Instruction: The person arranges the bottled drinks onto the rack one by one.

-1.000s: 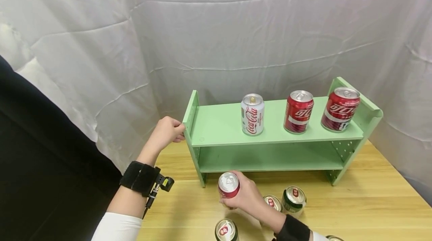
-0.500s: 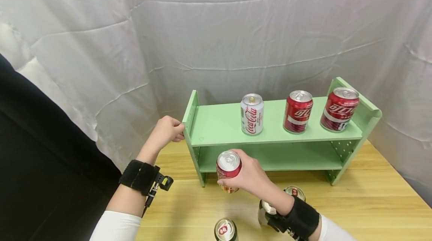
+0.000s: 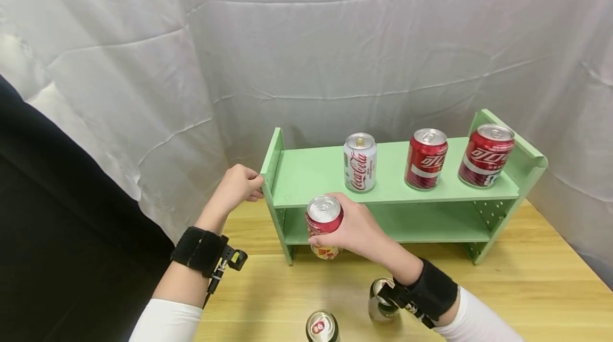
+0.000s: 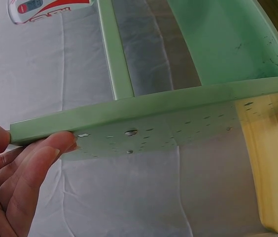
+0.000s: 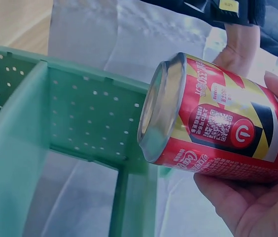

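Right hand (image 3: 356,230) grip wraps a red can (image 3: 324,225) round its side wall, held upright off the worktop (image 3: 527,289), just in front of the green shelf (image 3: 392,193) edge. Prob. full: stiff but dentable, smooth, maybe slick, so mid-body hold w/ thumb opposite the fingers suits. Beyond, left hand (image 3: 234,188) grip pinches the shelf's end panel. Further back, three cans (image 3: 426,158) stand on top.

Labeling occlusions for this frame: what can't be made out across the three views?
- Held red can: head view, the right hand covers its far side.
- Silver can: head view, the wrist strap hides part of it.
- Green can: head view, bottom edge cuts it.
- Left hand: left wrist view, frame edge cuts it; only fingers against the green shelf show.
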The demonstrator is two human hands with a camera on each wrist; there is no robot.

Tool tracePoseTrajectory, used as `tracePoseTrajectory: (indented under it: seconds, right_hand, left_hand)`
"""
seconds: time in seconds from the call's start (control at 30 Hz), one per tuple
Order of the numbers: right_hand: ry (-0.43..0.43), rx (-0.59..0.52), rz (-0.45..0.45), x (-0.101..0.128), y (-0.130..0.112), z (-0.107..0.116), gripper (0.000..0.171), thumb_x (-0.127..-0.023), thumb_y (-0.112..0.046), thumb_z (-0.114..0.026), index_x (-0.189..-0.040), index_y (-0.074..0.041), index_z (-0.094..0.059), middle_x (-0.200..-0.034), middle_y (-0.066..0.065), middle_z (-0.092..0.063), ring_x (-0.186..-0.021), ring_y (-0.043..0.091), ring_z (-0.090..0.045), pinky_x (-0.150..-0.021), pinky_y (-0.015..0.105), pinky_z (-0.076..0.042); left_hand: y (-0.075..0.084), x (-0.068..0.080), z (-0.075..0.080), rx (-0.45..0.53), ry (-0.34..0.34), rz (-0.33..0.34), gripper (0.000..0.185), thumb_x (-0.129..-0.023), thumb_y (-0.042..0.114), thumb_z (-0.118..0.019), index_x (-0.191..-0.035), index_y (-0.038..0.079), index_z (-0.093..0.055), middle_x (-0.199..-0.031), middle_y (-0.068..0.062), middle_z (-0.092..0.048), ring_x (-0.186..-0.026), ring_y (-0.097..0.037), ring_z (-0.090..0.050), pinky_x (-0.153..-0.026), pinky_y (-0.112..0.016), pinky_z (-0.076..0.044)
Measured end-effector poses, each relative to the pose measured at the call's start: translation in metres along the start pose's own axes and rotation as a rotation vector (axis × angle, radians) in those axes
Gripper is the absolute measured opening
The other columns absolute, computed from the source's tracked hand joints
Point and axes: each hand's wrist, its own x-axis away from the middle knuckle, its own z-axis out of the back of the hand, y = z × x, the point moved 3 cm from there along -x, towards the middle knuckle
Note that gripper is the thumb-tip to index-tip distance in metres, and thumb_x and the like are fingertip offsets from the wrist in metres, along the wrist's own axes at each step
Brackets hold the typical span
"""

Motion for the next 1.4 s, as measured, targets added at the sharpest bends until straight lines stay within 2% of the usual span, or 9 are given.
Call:
tracePoseTrajectory:
  seconds: [0.1, 0.23, 0.47, 0.9, 1.27, 1.4]
  right_hand:
    - [-0.007, 0.010, 0.011, -0.003, -0.004, 0.002, 0.076, -0.054, -0.036, -0.089, -0.119, -0.013, -0.057, -0.098, 0.000, -0.068, -0.088, 0.013, -0.064, -0.074, 0.031, -0.055]
    - [-0.016, 0.005, 0.018, -0.010, -0.015, 0.006, 0.077, -0.055, -0.035, -0.088, -0.121, -0.011, -0.056, -0.100, 0.002, -0.067, -0.090, 0.015, -0.064, -0.074, 0.031, -0.055]
    - [0.007, 0.002, 0.056, -0.028, -0.029, 0.021, 0.077, -0.058, -0.033, -0.088, -0.123, -0.008, -0.054, -0.105, 0.006, -0.067, -0.093, 0.019, -0.064, -0.076, 0.034, -0.056]
    - [0.032, 0.026, 0.017, -0.052, -0.017, 0.016, 0.075, -0.059, -0.036, -0.086, -0.121, -0.008, -0.055, -0.106, 0.006, -0.066, -0.095, 0.020, -0.064, -0.077, 0.035, -0.056]
    - [-0.011, 0.065, 0.012, -0.069, -0.015, 0.012, 0.075, -0.062, -0.039, -0.083, -0.124, -0.009, -0.052, -0.108, 0.006, -0.066, -0.094, 0.020, -0.064, -0.075, 0.035, -0.056]
    - [-0.029, 0.057, -0.022, -0.077, -0.013, 0.011, 0.080, -0.063, -0.039, -0.082, -0.127, -0.007, -0.047, -0.110, 0.009, -0.064, -0.095, 0.022, -0.064, -0.076, 0.036, -0.056]
  left_hand:
    - [-0.001, 0.000, -0.001, 0.002, 0.004, 0.003, 0.028, -0.090, 0.008, -0.046, -0.075, -0.004, -0.066, -0.092, -0.021, -0.070, -0.069, -0.018, -0.069, -0.066, -0.029, -0.060]
    - [-0.003, 0.001, -0.001, -0.003, 0.009, -0.006, 0.029, -0.090, 0.008, -0.046, -0.068, -0.003, -0.062, -0.086, -0.019, -0.071, -0.068, -0.017, -0.069, -0.066, -0.028, -0.060]
    - [0.000, -0.002, -0.001, -0.011, 0.007, -0.017, 0.030, -0.091, 0.009, -0.047, -0.066, -0.001, -0.059, -0.088, -0.020, -0.070, -0.069, -0.018, -0.069, -0.067, -0.029, -0.060]
    - [0.000, -0.002, 0.001, -0.013, 0.003, -0.015, 0.028, -0.090, 0.009, -0.047, -0.079, -0.005, -0.068, -0.089, -0.021, -0.070, -0.069, -0.019, -0.070, -0.065, -0.028, -0.060]
    - [0.001, -0.001, 0.001, -0.014, 0.004, -0.006, 0.028, -0.091, 0.010, -0.048, -0.080, -0.005, -0.068, -0.088, -0.019, -0.070, -0.068, -0.017, -0.069, -0.065, -0.027, -0.060]
    - [0.001, 0.000, 0.000, -0.016, 0.004, -0.006, 0.028, -0.091, 0.010, -0.048, -0.080, -0.005, -0.068, -0.087, -0.019, -0.070, -0.068, -0.017, -0.069, -0.064, -0.027, -0.060]
